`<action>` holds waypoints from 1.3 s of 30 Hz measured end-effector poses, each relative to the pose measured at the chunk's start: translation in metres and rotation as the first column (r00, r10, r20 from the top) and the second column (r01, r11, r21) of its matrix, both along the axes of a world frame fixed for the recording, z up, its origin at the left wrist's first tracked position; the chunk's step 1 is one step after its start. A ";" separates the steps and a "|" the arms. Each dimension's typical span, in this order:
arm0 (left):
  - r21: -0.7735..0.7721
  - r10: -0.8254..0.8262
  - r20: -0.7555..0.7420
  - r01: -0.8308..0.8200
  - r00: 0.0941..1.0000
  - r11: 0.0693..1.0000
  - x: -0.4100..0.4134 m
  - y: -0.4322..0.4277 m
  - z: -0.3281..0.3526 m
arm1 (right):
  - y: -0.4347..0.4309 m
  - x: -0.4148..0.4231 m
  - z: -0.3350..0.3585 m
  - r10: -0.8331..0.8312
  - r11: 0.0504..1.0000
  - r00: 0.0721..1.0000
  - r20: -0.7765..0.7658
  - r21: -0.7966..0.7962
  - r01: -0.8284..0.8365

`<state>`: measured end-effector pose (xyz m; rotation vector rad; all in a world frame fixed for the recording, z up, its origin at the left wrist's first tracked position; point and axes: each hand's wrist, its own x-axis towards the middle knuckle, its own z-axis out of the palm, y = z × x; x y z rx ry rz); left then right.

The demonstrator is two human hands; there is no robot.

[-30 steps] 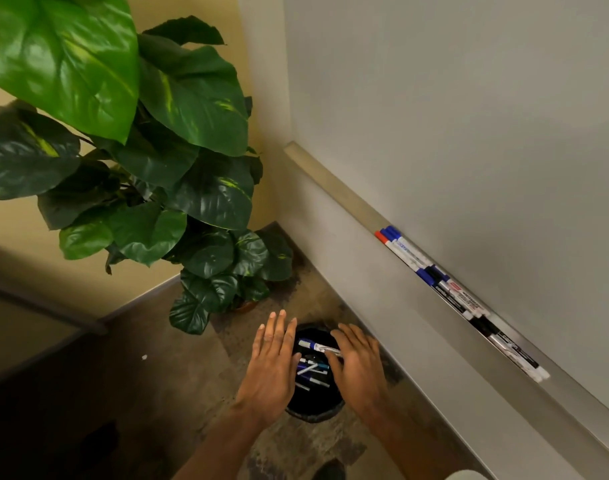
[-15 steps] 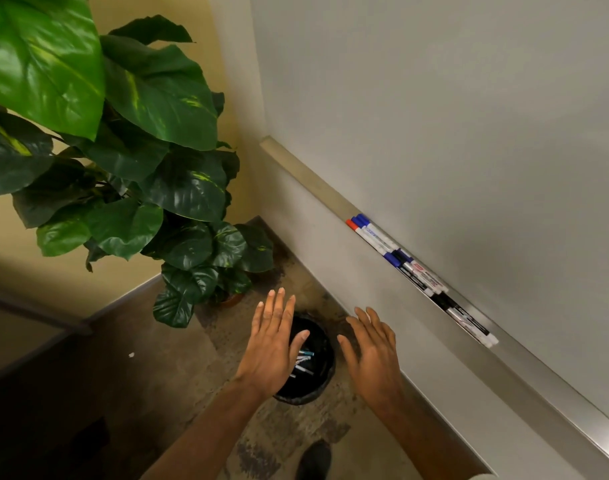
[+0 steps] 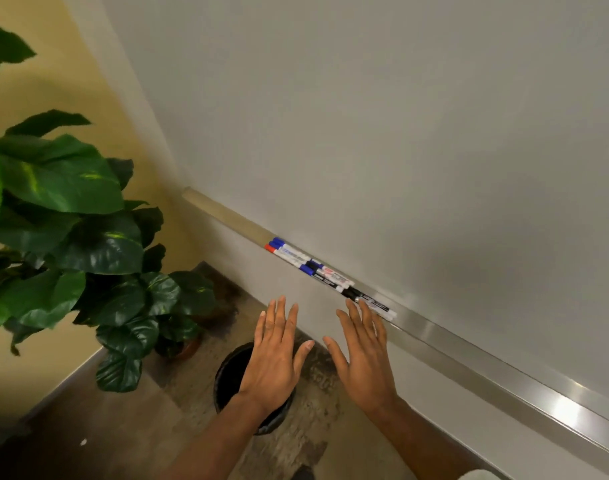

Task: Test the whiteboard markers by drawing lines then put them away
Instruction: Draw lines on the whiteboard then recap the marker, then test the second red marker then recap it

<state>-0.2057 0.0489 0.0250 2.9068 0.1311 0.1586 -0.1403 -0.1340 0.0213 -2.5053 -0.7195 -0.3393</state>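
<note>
Several whiteboard markers (image 3: 327, 275) with red, blue and black caps lie in a row on the metal tray (image 3: 469, 355) under the blank whiteboard (image 3: 400, 133). My right hand (image 3: 362, 355) is flat with spread fingers, its fingertips just below the last black marker (image 3: 372, 301). My left hand (image 3: 277, 355) is also flat and empty, hovering over the black bin (image 3: 232, 375) on the floor. The bin's contents are hidden behind my left hand.
A large-leaved potted plant (image 3: 71, 237) fills the left side, close to the bin. The yellow wall (image 3: 53, 81) meets the whiteboard wall in the corner. Dark floor (image 3: 123, 438) stretches to the lower left.
A marker my right hand held over the bin a second ago is gone from it. Both hands have risen from the bin toward the tray, and the view has tilted upward.
</note>
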 end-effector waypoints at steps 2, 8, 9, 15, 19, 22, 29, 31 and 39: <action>-0.004 -0.041 0.008 0.041 0.999 0.999 0.010 -0.019 0.005 | -0.020 0.000 0.007 -0.047 0.998 0.999 0.013 -0.045 0.048; -0.021 -0.194 0.025 0.195 0.981 0.981 0.038 -0.087 0.013 | -0.095 -0.002 0.023 -0.219 0.969 0.976 0.003 -0.120 0.218; -0.024 -0.219 0.030 0.220 0.975 0.975 0.043 -0.100 0.013 | -0.109 -0.003 0.024 -0.248 0.961 0.969 0.001 -0.128 0.246; -0.023 -0.339 0.025 0.340 0.940 0.940 0.067 -0.179 0.007 | -0.196 -0.017 0.027 -0.409 0.896 0.913 0.006 -0.187 0.402; -0.016 -0.421 0.020 0.422 0.907 0.907 0.075 -0.237 0.007 | -0.252 -0.032 0.026 -0.499 0.844 0.867 0.006 -0.222 0.488; -0.021 -0.475 0.010 0.476 0.880 0.879 0.077 -0.280 0.006 | -0.293 -0.043 0.022 -0.578 0.790 0.816 0.000 -0.252 0.559; -0.035 -0.601 -0.039 0.600 0.798 0.799 0.076 -0.372 -0.007 | -0.385 -0.067 0.005 -0.699 0.690 0.715 -0.010 -0.274 0.670; -0.029 -0.638 -0.059 0.638 0.767 0.769 0.074 -0.395 -0.011 | -0.410 -0.075 0.000 -0.729 0.655 0.684 -0.001 -0.287 0.698; -0.050 -0.734 -0.092 0.733 0.673 0.678 0.071 -0.470 -0.031 | -0.507 -0.096 -0.040 -0.826 0.546 0.560 -0.062 -0.332 0.769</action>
